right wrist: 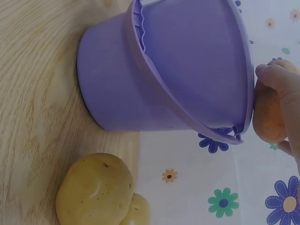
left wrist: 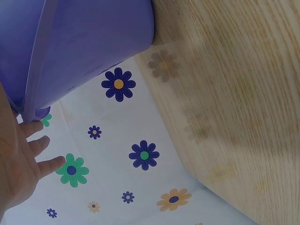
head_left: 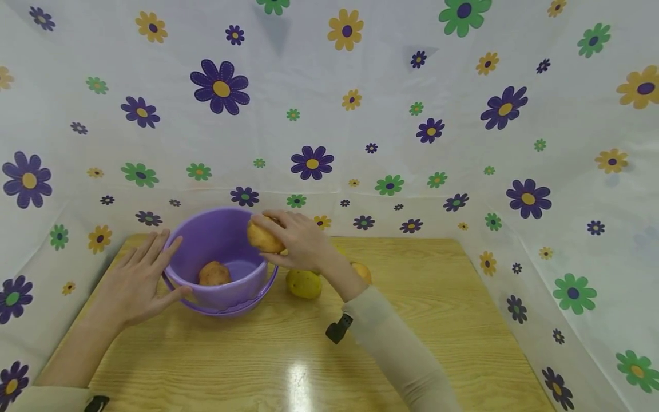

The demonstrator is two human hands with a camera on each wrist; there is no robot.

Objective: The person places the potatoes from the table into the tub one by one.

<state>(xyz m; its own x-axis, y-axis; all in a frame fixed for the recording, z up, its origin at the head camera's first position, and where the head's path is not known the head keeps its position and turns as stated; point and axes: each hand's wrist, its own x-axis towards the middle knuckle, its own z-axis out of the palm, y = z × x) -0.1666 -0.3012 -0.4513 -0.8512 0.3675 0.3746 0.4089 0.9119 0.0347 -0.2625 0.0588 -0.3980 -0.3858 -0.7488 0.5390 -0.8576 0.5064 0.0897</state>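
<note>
The left hand [head_left: 136,280] lies with straight, spread fingers against the left wall of the purple bucket [head_left: 206,237], holding nothing; the left wrist view shows its fingers [left wrist: 44,166] beside the bucket's handle. The bucket stands upright on the wooden bench [head_left: 288,355], toward its back left, with its handle folded down round the front. One brownish potato [head_left: 214,273] lies on the bucket's floor. Over the bucket's right rim, the right hand [head_left: 298,240] grips a second potato [head_left: 264,237], fingers curled over its top and thumb below; in the right wrist view it sits just outside the rim. Just right of the bucket, a yellow potato [head_left: 304,284] rests on the bench under the right wrist, and another [head_left: 362,271] peeks out behind the forearm, touching or nearly touching the first. A flowered sheet [head_left: 360,114] covers the walls around.
</note>
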